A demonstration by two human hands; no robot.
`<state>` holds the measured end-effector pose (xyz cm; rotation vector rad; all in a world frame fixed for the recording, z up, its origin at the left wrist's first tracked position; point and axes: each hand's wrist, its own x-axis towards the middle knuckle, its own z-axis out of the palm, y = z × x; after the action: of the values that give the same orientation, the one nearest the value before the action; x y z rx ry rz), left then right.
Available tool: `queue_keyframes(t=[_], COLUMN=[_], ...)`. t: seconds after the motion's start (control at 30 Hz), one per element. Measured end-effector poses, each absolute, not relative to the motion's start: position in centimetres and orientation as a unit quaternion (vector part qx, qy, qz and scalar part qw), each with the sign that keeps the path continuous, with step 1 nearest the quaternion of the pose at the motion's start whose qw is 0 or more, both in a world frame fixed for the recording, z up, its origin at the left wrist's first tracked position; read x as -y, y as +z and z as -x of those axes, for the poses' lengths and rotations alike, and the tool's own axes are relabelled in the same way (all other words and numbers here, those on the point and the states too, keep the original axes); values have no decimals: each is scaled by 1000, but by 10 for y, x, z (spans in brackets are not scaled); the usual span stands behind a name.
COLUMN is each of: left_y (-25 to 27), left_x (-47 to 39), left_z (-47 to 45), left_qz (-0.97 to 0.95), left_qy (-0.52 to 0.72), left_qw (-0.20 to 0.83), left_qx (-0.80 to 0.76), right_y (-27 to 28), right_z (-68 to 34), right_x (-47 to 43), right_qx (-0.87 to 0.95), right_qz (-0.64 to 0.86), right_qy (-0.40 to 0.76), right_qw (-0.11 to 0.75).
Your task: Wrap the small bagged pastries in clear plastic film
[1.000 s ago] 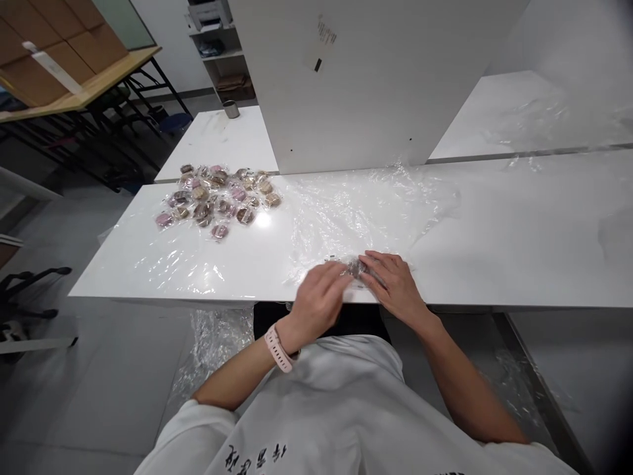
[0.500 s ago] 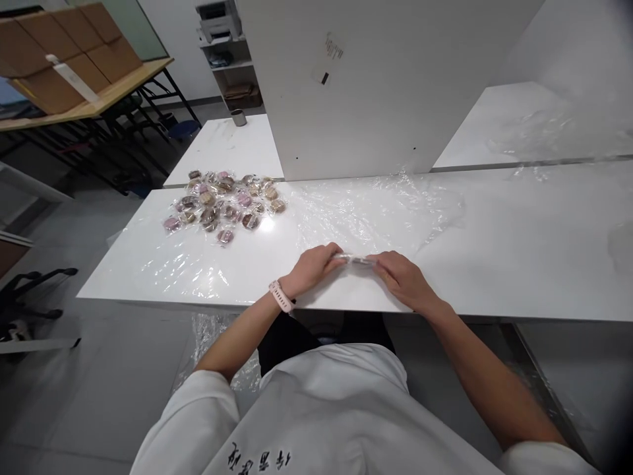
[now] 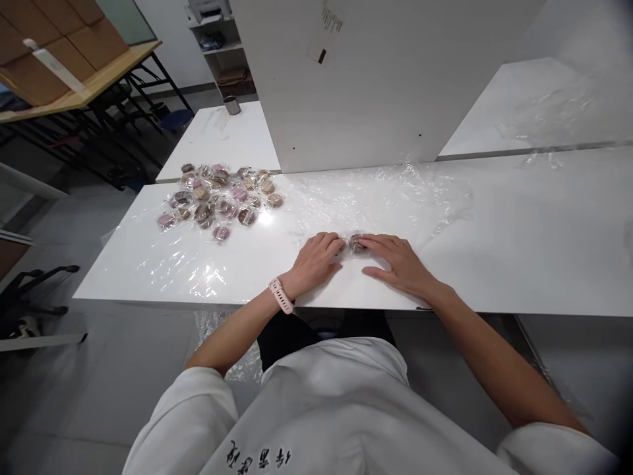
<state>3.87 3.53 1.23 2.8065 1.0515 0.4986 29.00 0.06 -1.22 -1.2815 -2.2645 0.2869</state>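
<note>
A brown round cookie, macaron-like in clear wrap (image 3: 356, 244), lies on the white table in front of me. Resting on its right side are the outstretched fingertips of my right hand (image 3: 401, 265), its thumb spread well away. My left hand (image 3: 314, 265) lies palm down on the tabletop, thumb apart from the fingers. Under its fingertips is a second small wrapped piece (image 3: 340, 248), mostly hidden. To the left is a loose pile of wrapped round cookies (image 3: 202, 211) in pink, brown and tan.
Clear plastic film (image 3: 415, 198) spreads over the white table (image 3: 534, 251) behind my hands. A tall white panel (image 3: 366, 86) rises at the table's back edge. A metal cup (image 3: 231, 105) stands on the side surface; cardboard boxes (image 3: 64, 39) sit on a wooden table at far left.
Both hands were pinching a slim wrapped strip between them just above the table. Now the fingers have spread and reach farther forward, laid over wrapped pieces on the tabletop.
</note>
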Motion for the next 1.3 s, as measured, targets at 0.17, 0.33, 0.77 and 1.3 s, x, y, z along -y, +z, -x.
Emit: queue_keyframes(t=[0.17, 0.33, 0.77, 1.3], left_y=[10, 26, 17, 27], left_x=[-62, -72, -35, -117], left_z=[-35, -40, -23, -57], left_qz=[-882, -818, -920, -749], left_qy=[192, 169, 163, 143], left_qw=[131, 273, 118, 262], left_qx=[-409, -477, -338, -591], right_y=[-16, -4, -4, 15], right_z=[-289, -289, -284, -260], right_x=[-14, -23, -3, -80], right_qx=[805, 738, 860, 755], right_qz=[504, 565, 433, 628], right_qy=[143, 244, 105, 4], right_qw=[279, 277, 248, 187])
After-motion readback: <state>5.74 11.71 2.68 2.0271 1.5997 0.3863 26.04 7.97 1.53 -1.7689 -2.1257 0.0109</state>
